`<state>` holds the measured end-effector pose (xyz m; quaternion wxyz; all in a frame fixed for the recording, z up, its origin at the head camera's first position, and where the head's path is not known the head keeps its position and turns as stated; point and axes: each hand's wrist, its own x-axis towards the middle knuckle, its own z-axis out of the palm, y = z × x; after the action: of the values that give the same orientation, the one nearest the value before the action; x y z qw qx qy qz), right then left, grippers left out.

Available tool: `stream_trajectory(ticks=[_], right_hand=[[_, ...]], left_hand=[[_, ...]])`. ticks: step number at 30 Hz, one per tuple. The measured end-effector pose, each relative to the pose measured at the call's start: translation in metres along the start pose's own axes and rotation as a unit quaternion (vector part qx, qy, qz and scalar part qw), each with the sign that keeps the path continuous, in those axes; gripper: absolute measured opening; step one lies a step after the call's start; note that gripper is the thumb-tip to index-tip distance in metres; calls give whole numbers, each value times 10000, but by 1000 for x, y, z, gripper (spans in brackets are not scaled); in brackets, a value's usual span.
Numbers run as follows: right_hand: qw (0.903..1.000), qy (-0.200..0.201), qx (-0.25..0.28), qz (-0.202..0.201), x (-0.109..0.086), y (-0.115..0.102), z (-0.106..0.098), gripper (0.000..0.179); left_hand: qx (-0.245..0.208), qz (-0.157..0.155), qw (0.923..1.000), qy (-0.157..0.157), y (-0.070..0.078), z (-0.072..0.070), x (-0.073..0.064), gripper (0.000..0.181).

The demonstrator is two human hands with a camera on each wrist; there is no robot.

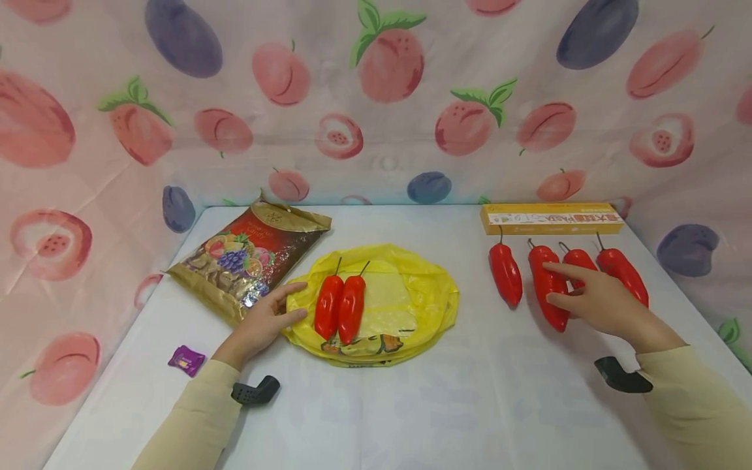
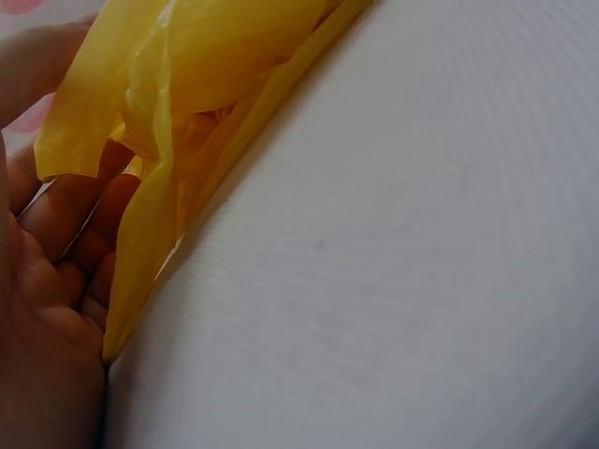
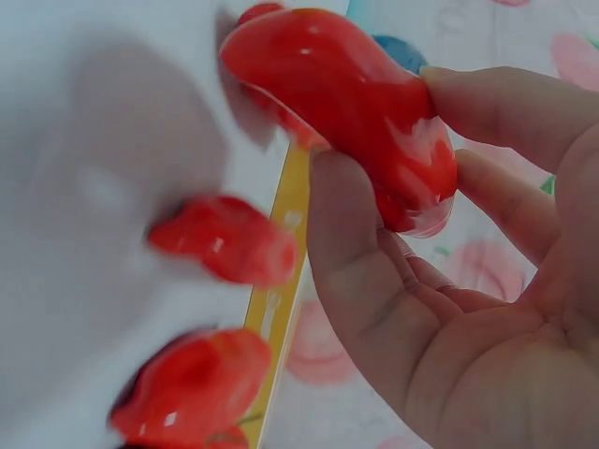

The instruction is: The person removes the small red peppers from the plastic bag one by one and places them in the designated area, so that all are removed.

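In the head view my right hand [image 1: 599,300] pinches a glossy red chili pepper [image 1: 546,281] between thumb and fingers. The right wrist view shows this pepper [image 3: 346,94] held off the white surface. Other red peppers lie about it: one [image 1: 505,275] to its left, another [image 1: 581,261] partly behind my hand, and one [image 1: 625,274] to the right. My left hand [image 1: 264,323] rests at the left edge of a yellow plastic bag [image 1: 437,294], fingers loosely bent beside its folds [image 2: 140,271]. Two red peppers [image 1: 328,307] lie side by side on the bag.
A brown and gold fruit-candy packet [image 1: 235,261] lies behind my left hand. Nearer the left edge is a small purple wrapped candy [image 1: 187,360]. A yellow pasta box [image 1: 552,219] stands at the back right, against a fruit-printed cloth [image 1: 388,163].
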<state>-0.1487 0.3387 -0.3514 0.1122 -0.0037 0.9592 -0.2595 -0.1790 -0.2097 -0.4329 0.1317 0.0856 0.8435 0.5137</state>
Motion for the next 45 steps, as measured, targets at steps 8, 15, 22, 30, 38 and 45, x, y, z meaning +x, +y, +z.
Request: stream_trajectory(ticks=[8,15,22,30,38,45], right_hand=[[9990,-70,-120,416,-11,30,-9,90],[9982,-102,-405,430,-19,49,-14,88],[9973,-170,-471,529,-23,56,-13,86],[9965,-360,-239,717,-24,61,-9,89],[9973,-269,-167,663,-22,63,-3,86],[9976,-146,-359,579,-23,65,0,84]], left_hand=[[-128,-21,9999,-5,1,1,0,60],[-193,5,9998,14,0,1,0,59],[-111,13,9999,0,1,-1,0,59],[-141,-111,9998,-6,1,0,-1,60],[-138,-176,9997,73,1,2,-1,61],[-163,-127,9998,42,1,2,-1,61]])
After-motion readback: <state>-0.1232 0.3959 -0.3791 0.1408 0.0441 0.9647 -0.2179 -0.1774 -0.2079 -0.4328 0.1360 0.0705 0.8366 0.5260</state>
